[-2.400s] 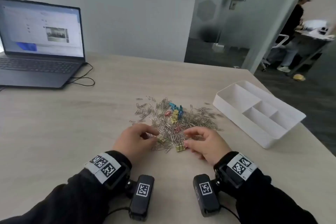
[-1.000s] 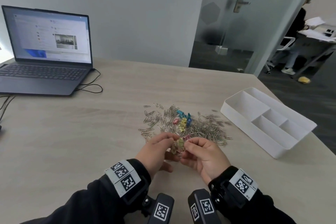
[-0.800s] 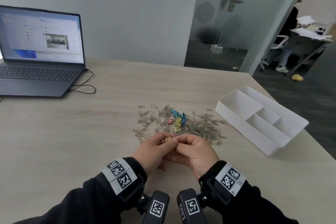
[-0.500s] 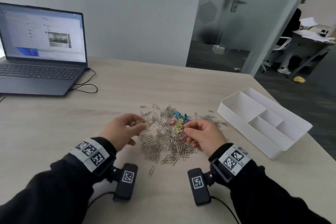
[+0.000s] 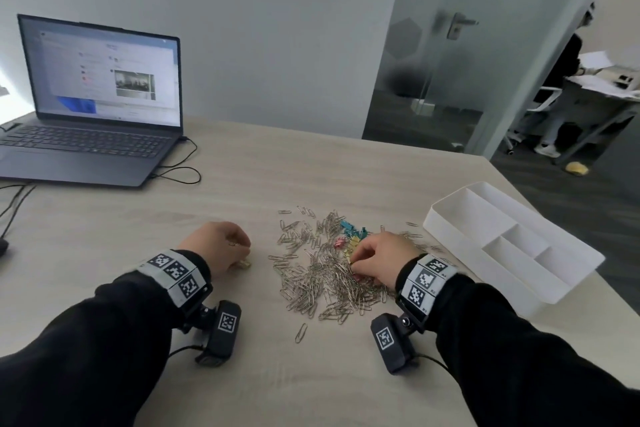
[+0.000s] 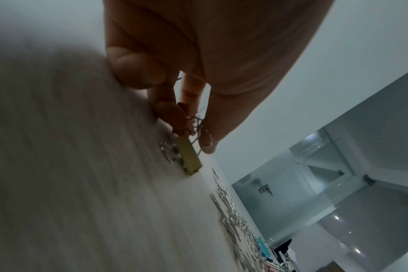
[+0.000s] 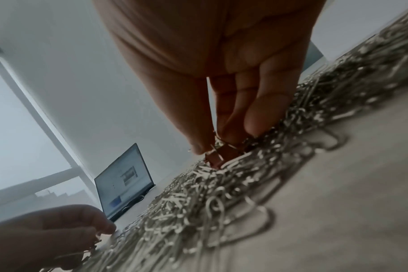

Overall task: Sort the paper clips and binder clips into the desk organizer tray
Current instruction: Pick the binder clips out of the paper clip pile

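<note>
Steel-wire paper clips (image 5: 322,274) lie in a loose heap on the worktop (image 5: 242,191), between the two hands and touching the right one. Coloured binder clips (image 5: 353,236) sit at the far side of the heap, just beyond the right hand (image 5: 379,262). That hand pinches a pink binder clip (image 7: 218,157) by its wire handles, thumb against forefinger, low in the heap. The left hand (image 5: 218,246), just beside the heap, pinches wire loops above a yellow binder clip (image 6: 190,158) that rests on the worktop; whether those loops belong to it cannot be told. The desk organizer tray (image 5: 450,236) stands well apart to the right, its compartments showing nothing inside.

Handling, as judged: paper clips are light, slippery and interlock, so expect several to lift together. Binder clips are stiff and sprung; take hold at the handles or across the body.
</note>
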Demonstrator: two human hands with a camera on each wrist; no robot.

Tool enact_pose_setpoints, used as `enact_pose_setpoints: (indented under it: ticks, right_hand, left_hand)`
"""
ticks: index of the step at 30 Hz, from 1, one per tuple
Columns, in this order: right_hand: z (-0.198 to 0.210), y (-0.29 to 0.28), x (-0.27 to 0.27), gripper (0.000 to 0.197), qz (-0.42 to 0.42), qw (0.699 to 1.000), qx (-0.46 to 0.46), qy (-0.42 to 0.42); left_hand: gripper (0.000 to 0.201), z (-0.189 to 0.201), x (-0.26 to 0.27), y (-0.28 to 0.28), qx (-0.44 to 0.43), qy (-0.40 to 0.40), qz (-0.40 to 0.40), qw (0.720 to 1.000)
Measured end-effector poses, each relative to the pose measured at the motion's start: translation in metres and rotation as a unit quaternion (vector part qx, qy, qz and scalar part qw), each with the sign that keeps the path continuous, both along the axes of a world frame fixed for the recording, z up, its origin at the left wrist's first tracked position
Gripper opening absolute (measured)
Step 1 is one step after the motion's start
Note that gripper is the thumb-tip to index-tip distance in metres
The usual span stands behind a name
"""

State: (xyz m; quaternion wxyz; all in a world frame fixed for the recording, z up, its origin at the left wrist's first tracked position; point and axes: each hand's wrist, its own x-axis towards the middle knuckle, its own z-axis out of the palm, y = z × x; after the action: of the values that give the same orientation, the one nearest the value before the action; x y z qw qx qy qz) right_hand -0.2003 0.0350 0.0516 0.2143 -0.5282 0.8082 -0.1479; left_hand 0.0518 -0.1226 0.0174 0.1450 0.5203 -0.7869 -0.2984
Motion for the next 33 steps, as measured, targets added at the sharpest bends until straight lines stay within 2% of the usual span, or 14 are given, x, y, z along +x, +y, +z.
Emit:
enact_pose_setpoints:
  ticks: [5,9,11,12,14,15,17,20,23,26,29,33]
  right_hand:
    - [-0.004,0.010,-0.007,0.004,-0.041,0.997,-0.039,-0.050]
    - [-0.002,0.021,-0.004,0.007,-0.085,0.971,-0.119,-0.189]
    - [0.003,0.027,0.006,0.006,-0.092,0.948,-0.157,-0.261]
    - [0.006,0.028,0.013,0.006,-0.087,0.938,-0.170,-0.291]
    - [0.011,0.029,0.029,0.006,-0.065,0.926,-0.178,-0.326]
    - [0.013,0.029,0.038,0.007,-0.053,0.922,-0.180,-0.338]
    - [0.012,0.025,0.049,0.007,-0.041,0.913,-0.190,-0.358]
    - [0.008,0.023,0.046,0.003,-0.044,0.907,-0.193,-0.373]
    - [0.001,0.022,0.025,0.002,-0.088,0.925,-0.194,-0.315]
    - [-0.006,0.014,0.000,0.003,-0.112,0.964,-0.185,-0.156]
    - [-0.011,0.004,-0.012,0.007,-0.068,0.988,-0.126,-0.063]
    - [-0.010,-0.007,-0.008,0.021,0.005,0.998,-0.059,-0.007]
  left_hand:
    - [0.015,0.005,0.002,0.006,-0.041,-0.020,-0.005,0.999]
    - [0.016,0.023,-0.007,0.029,-0.100,0.005,-0.022,0.995]
    - [0.014,0.033,-0.018,0.049,-0.064,0.071,-0.041,0.995]
    - [0.014,0.036,-0.024,0.059,-0.010,0.123,-0.064,0.990]
    - [0.022,0.042,-0.037,0.082,0.121,0.211,-0.120,0.963]
    - [0.026,0.043,-0.043,0.091,0.152,0.227,-0.144,0.951]
    - [0.025,0.041,-0.050,0.102,0.136,0.236,-0.164,0.948]
    - [0.014,0.031,-0.046,0.096,0.086,0.220,-0.125,0.964]
    - [0.013,0.023,-0.026,0.075,0.080,0.182,-0.088,0.976]
    - [0.011,0.019,-0.003,0.053,0.032,0.123,-0.045,0.991]
    - [0.006,0.017,0.014,0.037,-0.004,0.083,-0.012,0.996]
    - [0.012,0.014,0.024,0.023,-0.035,0.052,0.012,0.998]
